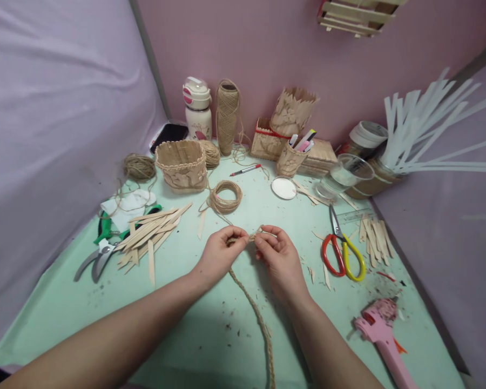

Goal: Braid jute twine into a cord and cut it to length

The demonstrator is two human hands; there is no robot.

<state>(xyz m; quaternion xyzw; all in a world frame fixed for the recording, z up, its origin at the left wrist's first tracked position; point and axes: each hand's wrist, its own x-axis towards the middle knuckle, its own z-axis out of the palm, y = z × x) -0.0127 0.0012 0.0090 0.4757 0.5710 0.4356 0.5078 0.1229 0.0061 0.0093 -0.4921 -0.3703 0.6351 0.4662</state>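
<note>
My left hand (222, 249) is closed in a pinch on a braided jute cord (254, 307), whose tail hangs below it toward the front edge of the table. Close beside it, my right hand (278, 254) pinches the same cord where a short stretch shows between the fingertips. Just beyond the hands lies a coil of jute twine (225, 198), with a strand running from it toward my left hand. Fingers hide most of the working end of the cord.
Pruning shears (102, 253) and loose wooden sticks (154, 232) lie at left, near an oval wooden basket (182, 170). Scissors (340, 248) and a pink glue gun (383, 335) are at right. Behind stand a bottle (198, 116), a twine spool (228, 119) and a water cup (342, 175).
</note>
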